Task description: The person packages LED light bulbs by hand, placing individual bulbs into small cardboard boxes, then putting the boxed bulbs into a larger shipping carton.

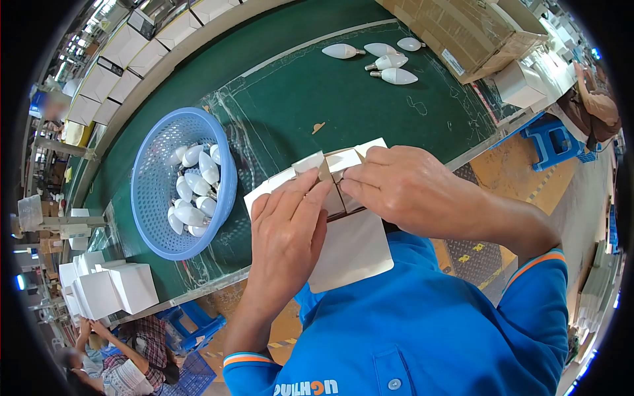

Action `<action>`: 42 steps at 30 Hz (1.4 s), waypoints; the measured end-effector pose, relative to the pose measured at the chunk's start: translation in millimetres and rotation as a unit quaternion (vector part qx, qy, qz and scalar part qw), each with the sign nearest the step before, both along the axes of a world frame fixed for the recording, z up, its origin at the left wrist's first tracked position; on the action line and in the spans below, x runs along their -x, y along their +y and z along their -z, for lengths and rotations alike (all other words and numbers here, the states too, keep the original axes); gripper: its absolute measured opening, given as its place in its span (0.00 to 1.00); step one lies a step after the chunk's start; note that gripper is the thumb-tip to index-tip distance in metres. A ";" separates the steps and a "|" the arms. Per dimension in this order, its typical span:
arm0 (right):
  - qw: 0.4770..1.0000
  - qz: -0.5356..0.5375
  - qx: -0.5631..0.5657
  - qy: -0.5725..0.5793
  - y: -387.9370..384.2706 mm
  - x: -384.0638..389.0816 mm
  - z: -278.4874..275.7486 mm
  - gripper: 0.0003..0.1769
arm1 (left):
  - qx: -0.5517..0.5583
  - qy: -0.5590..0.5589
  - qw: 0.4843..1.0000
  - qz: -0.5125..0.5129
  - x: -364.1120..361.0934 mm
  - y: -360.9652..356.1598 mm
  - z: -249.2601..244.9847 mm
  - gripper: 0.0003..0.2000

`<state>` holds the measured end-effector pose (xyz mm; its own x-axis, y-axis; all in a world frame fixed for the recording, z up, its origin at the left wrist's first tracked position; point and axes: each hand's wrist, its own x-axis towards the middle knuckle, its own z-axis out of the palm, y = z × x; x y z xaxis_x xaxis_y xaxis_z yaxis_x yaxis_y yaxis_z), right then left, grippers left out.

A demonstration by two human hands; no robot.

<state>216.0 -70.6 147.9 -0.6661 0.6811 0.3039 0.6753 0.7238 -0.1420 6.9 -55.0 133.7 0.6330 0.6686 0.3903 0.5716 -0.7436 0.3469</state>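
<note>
A white cardboard box (351,247) with raised flaps stands open at the table's near edge, close to my body. Dividers split its inside into compartments; their contents are mostly hidden by my fingers. My left hand (287,224) is closed over the box's left side, fingers lying across the flaps. From the right, my right hand (399,185) has bent fingers pressed together at the dividers and the inner flap. To the left, a blue perforated basket (146,221) holds several white candle-shaped bulbs (197,183).
Several loose bulbs (396,76) lie on the green table (284,99) at the far side. A brown carton (456,36) stands at the back right. White boxes (109,290) are stacked at the left edge, near a seated person (125,360). A blue stool (548,142) is at right.
</note>
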 end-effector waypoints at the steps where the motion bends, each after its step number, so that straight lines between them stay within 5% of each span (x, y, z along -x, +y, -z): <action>1: 1.000 0.006 -0.013 0.021 1.5 1.7 2.9 0.05 | 0.000 0.001 1.000 0.000 0.1 1.5 1.9 0.17; 4: 0.999 0.003 -0.026 0.027 4.4 2.4 5.3 0.06 | 0.059 -0.052 0.997 0.018 -0.4 7.8 6.7 0.17; 13: 0.997 -0.036 0.015 -0.071 15.9 -11.1 -3.4 0.06 | -0.005 0.043 0.995 0.092 5.3 18.6 -1.3 0.17; 21: 0.993 0.007 -0.044 -0.106 15.5 -0.6 5.5 0.05 | 0.005 0.097 0.995 -0.015 -1.9 9.4 0.5 0.20; 42: 0.998 0.030 -0.021 -0.052 21.5 6.6 5.5 0.09 | 0.034 0.076 0.996 -0.030 0.3 3.8 0.9 0.29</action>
<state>209.4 -49.1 142.4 -0.6536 0.7091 0.2646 0.7275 0.6850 -0.0388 6.6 -51.1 132.9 0.6394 0.7285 0.2458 0.6639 -0.6844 0.3014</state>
